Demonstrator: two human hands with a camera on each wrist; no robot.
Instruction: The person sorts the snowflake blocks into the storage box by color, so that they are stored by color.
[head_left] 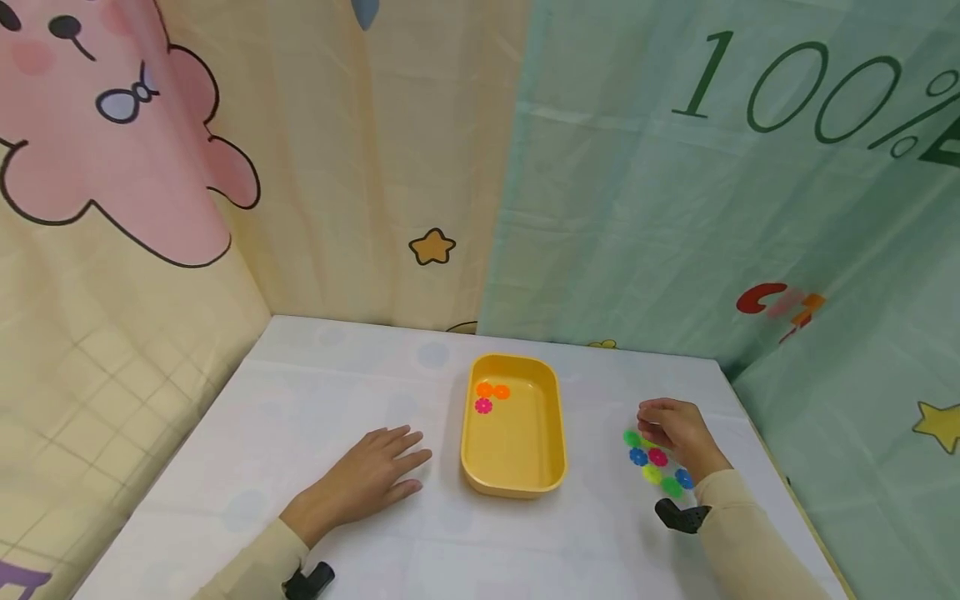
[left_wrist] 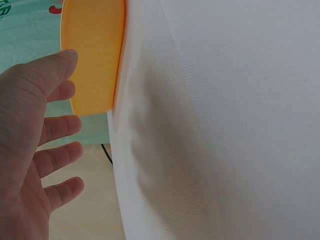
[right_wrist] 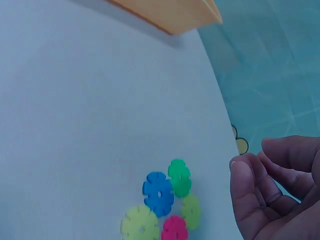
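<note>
Over a loose group of small flower-shaped plastic discs hovers my right hand, its fingers loosely curled. No disc shows between its thumb and fingers in the right wrist view. Below it lie a blue disc, a green disc, a pink disc and a pale yellow disc, among others. A yellow tray stands between the hands, with two orange discs and one pink disc in its far left corner. Left of the tray, my left hand is spread, palm down, apart from it.
A white cloth covers the table. Printed curtains hang behind it and along both sides. A black wrist strap piece sticks out near the right sleeve, close to the nearest discs.
</note>
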